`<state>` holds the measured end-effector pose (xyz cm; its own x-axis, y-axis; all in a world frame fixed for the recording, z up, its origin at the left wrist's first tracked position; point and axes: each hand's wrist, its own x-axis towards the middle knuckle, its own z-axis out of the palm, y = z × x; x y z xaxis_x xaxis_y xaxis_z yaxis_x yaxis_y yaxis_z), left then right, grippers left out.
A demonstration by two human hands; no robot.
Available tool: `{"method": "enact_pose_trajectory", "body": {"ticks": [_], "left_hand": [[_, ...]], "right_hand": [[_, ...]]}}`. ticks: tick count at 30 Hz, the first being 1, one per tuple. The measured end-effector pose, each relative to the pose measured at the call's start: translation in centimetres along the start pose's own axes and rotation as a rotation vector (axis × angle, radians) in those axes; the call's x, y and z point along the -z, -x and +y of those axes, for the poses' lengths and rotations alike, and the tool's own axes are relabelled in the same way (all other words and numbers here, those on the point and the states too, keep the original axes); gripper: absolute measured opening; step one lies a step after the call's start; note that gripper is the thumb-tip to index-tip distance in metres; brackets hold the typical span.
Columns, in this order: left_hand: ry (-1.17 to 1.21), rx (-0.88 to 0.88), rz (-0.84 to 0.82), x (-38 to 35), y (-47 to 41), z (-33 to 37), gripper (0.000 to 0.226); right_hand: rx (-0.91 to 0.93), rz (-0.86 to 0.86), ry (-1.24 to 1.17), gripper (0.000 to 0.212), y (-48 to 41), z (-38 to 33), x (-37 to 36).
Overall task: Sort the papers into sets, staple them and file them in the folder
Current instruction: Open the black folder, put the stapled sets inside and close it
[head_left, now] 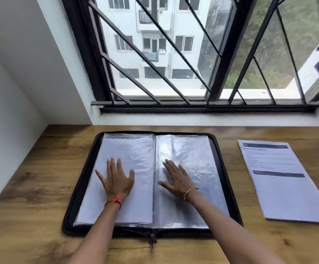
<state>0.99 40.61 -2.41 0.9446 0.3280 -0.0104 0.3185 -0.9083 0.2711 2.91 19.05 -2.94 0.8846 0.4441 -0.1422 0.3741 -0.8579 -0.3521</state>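
evidently both hands – left point(116, 180), right point(177, 180) – lie spread flat on the open folder point(219, 168), likely smoothing its sleeves for the papers point(284, 187) on the bench point(31, 216)

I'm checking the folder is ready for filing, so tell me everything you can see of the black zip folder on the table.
The folder is a black zip-around case lying open and flat on the wooden table. Shiny, wrinkled clear sleeves spread either side of its central spine, no print showing. Its zip pull hangs at the near edge. The left hand lies flat on the left page, the right hand on the right.
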Motion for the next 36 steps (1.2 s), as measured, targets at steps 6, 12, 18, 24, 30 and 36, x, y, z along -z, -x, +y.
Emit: {"method": "enact_pose_trajectory", "body": {"ticks": [6,12,18,24,30,36], "left_hand": [[0.226,-0.228,-0.013,-1.2,1.4,12.3,0.062],[0.478,-0.441,-0.154,-3.3,4.1,24.7,0.053],[0.6,-0.39,-0.311,-6.2,6.8,34.1,0.044],[0.55,-0.302,-0.335,-9.9,8.7,37.8,0.043],[0.486,-0.215,-0.368,-11.5,9.4,39.5,0.041],[0.615,-0.102,-0.41,-12.8,8.8,40.1,0.035]], "right_hand": [[-0.172,0.149,-0.01,0.101,3.8,7.9,3.9],[-0.333,0.277,0.079,0.064,8.8,17.0,7.6],[-0.617,0.309,0.063,0.067,14.0,25.9,9.6],[-0.818,0.381,0.019,0.063,17.3,31.8,10.4],[-0.913,0.347,-0.012,0.061,17.4,34.1,10.0],[-0.989,0.376,-0.15,0.046,15.8,34.7,10.4]]}}
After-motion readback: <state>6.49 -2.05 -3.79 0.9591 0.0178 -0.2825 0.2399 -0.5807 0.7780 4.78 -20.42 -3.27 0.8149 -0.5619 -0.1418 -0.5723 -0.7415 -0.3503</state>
